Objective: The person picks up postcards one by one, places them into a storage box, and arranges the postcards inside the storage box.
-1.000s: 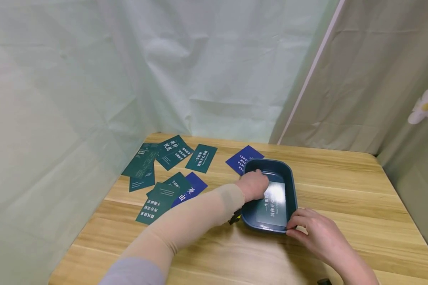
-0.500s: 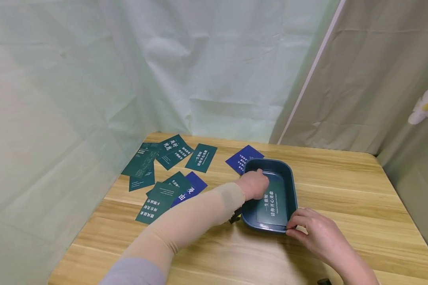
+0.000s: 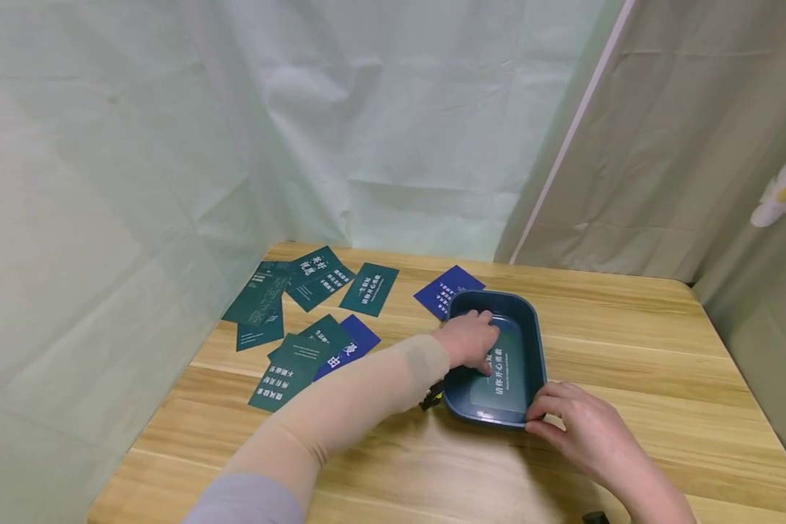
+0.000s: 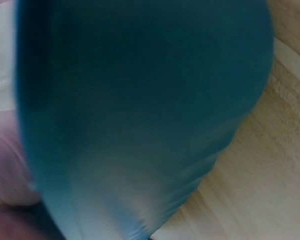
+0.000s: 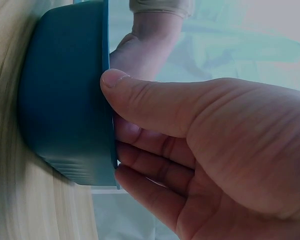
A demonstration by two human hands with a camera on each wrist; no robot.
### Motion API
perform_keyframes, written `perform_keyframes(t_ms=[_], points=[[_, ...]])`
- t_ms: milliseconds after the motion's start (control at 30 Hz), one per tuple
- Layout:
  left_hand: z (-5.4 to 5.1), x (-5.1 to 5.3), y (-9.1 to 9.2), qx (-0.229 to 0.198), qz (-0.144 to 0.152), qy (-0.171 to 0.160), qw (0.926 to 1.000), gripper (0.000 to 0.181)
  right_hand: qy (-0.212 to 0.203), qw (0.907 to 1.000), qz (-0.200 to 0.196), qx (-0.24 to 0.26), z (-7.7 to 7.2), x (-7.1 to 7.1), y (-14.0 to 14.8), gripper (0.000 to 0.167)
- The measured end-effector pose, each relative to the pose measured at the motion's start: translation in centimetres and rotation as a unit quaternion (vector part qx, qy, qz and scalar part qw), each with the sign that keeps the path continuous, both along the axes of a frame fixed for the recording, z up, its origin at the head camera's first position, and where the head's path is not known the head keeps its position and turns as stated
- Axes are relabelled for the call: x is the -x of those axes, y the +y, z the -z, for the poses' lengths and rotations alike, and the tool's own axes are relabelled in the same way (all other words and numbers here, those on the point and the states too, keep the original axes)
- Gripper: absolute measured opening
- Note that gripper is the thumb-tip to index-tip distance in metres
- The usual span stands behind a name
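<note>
My left hand (image 3: 473, 340) reaches over the left side of a dark blue plastic box (image 3: 538, 342), its fingers spread inside. A dark green card (image 3: 507, 386) with white print lies flat on the box's floor, partly covered by this hand; whether the fingers touch it I cannot tell. With thumb and fingers my right hand (image 3: 576, 415) pinches the box's rim at the near right corner. In the right wrist view the right thumb (image 5: 140, 100) presses the outside wall (image 5: 65, 95). The box's outer wall (image 4: 150, 90) fills much of the left wrist view.
Several green cards (image 3: 370, 290) and a blue card (image 3: 360, 342) lie on the wooden table (image 3: 629, 327) left of the box. Another blue card (image 3: 448, 287) lies behind it, partly hidden. Pale curtains (image 3: 399, 131) hang along the back and sides.
The left hand's fingers have loosened and spread. The card's glare has faded, and the left hand now covers a little more of its print. The right hand keeps its place on the rim.
</note>
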State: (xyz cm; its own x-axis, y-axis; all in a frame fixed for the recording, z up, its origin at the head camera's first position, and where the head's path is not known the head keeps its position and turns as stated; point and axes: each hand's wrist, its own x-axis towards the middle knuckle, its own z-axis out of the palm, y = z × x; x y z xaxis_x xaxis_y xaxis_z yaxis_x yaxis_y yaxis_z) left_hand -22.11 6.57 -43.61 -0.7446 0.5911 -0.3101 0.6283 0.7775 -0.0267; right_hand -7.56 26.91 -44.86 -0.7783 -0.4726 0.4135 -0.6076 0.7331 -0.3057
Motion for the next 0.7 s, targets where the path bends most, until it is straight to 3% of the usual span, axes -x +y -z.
perform_keyframes(t_ms=[533,700], points=[[0.53,0.00,-0.19,0.002,-0.003,0.002,1.0000,0.074,0.000,1.0000,-0.007,0.006,0.12,0.03,0.06,0.043],[0.27,-0.14,-0.16,0.005,0.006,0.003,1.0000,0.071,0.005,0.9999,-0.007,0.007,0.12,0.02,0.08,0.043]])
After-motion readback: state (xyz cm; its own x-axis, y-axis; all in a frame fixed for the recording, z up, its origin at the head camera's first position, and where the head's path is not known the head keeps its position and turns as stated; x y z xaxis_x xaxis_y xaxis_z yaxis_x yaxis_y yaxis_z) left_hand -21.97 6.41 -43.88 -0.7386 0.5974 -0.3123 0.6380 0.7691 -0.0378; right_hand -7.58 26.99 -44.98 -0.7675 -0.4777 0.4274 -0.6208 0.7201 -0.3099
